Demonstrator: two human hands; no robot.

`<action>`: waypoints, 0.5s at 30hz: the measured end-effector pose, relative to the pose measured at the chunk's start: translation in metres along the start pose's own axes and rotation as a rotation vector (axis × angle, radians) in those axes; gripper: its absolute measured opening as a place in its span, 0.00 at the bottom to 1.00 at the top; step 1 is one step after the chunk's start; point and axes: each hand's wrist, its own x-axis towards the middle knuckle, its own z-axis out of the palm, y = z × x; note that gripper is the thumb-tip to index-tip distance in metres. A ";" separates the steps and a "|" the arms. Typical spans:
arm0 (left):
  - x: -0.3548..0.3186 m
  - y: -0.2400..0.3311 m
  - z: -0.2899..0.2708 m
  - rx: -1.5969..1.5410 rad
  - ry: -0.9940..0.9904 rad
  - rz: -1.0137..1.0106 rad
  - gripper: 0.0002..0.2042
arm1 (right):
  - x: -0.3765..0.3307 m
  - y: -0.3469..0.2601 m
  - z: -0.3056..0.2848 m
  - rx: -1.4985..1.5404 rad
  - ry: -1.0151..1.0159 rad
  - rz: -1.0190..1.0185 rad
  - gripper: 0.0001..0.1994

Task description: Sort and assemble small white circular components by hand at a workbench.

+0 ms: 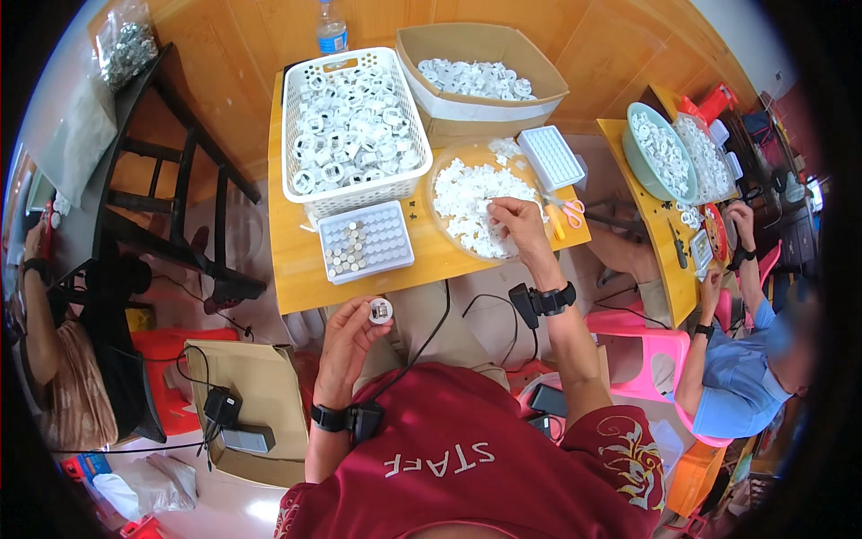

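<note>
Between the fingertips of my left hand (352, 334) is a small round white plastic part (381, 311) with a metallic middle, held just off the table's front edge. My right hand (518, 222) is over a round shallow tray (442, 235) heaped with small white plastic pieces (469, 193). Its thumb and fingers are pinched together at the pieces; what they grip is too small to make out. Left of that tray, a white compartment tray (386, 235) holds several small silvery round cells in its left part. Behind it stands a white basket (357, 190) full of round white parts.
A cardboard box (489, 112) of white parts stands at the back, beside a second compartment tray (550, 157). Scissors (569, 208) with pink handles lie at the table's right edge. A co-worker in blue (736, 368) sits at a table on the right; another person's arm (40, 314) shows far left.
</note>
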 end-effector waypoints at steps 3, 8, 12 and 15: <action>0.001 0.000 0.000 -0.002 0.001 -0.002 0.10 | -0.002 -0.001 -0.001 0.251 -0.063 0.030 0.09; 0.001 0.000 0.001 0.001 -0.002 -0.001 0.10 | -0.006 -0.004 0.000 0.223 -0.055 0.021 0.09; 0.001 -0.001 0.000 -0.002 -0.005 0.001 0.10 | -0.007 -0.005 0.002 0.254 -0.057 0.033 0.09; 0.001 -0.001 0.001 0.003 -0.001 0.001 0.10 | -0.009 -0.006 0.002 0.292 -0.057 0.024 0.09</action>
